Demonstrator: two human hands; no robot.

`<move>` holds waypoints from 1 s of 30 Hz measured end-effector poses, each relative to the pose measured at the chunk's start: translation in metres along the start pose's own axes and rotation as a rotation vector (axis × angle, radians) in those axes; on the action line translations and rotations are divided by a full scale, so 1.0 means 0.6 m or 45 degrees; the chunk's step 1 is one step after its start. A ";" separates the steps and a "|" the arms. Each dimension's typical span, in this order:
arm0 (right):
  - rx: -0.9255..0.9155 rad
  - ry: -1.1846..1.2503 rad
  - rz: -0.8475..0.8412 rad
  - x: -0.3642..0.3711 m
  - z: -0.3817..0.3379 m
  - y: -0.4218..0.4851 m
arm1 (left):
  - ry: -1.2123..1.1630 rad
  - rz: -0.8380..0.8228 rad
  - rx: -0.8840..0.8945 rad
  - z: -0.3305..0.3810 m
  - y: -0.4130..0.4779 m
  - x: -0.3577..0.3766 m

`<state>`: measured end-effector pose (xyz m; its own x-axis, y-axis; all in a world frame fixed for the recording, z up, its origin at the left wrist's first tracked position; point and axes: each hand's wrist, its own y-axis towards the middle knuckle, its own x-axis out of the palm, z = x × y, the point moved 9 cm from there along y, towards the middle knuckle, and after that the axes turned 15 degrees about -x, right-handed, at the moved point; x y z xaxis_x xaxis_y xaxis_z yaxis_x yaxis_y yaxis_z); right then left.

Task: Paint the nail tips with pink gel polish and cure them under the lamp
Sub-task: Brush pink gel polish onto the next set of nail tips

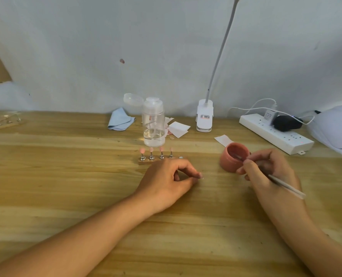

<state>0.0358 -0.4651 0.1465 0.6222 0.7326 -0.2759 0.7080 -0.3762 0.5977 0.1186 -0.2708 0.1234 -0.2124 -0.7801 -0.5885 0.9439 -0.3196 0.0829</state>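
A wooden holder strip (146,161) carries a row of metal stands with pink nail tips (151,150); the spot at its right end (180,157) has no tip. Just in front of it my left hand (169,179) rests on the table, thumb and forefinger pinching a small pale nail tip (201,175). An open pink gel pot (235,156) stands to the right. My right hand (266,168) grips a thin white brush (286,185) whose front end reaches into the pot. The white curing lamp (335,129) sits at the far right edge.
A clear pump bottle (153,124) stands behind the holder, with a blue cloth (120,119) and paper wipes (178,128) nearby. A clip desk lamp (205,116) and a white power strip (276,132) with plugs lie at the back right. Another tip holder (2,122) sits far left.
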 end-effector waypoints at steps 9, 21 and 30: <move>-0.072 0.570 -0.278 0.054 -0.053 -0.030 | 0.049 0.010 0.019 0.002 0.002 -0.001; 0.055 0.471 -0.392 0.077 -0.033 -0.040 | 0.049 0.036 0.023 -0.004 0.005 -0.001; 0.046 0.407 -0.372 0.075 -0.029 -0.038 | 0.048 0.051 0.015 -0.005 0.006 -0.002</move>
<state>0.0417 -0.4136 0.1338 0.2628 0.9481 -0.1790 0.8539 -0.1422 0.5006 0.1231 -0.2696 0.1220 -0.1645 -0.7716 -0.6145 0.9484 -0.2949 0.1164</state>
